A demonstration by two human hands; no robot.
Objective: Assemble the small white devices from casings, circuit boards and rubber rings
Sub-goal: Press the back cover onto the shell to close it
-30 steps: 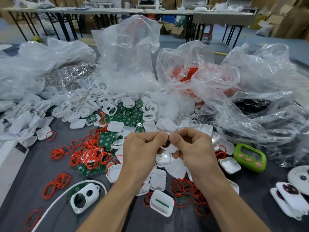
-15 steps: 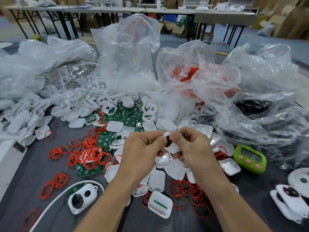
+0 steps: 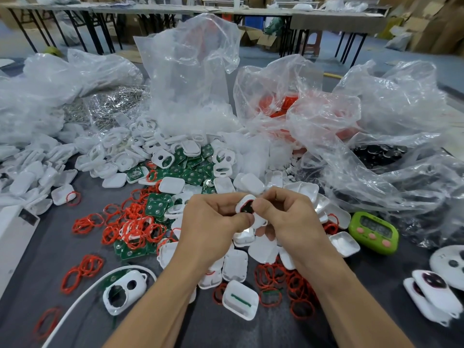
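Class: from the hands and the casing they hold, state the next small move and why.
Probably press the red ring fully into the white casing: left hand and right hand both pinch it, and the ring shows along one edge only.

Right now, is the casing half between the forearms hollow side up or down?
Up: the casing half shows its rim and a green strip inside.

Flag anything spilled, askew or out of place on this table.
No damage visible, but the parts lie mixed: red rubber rings sprawl over green circuit boards and white casings, and a green timer sits among them at the right.
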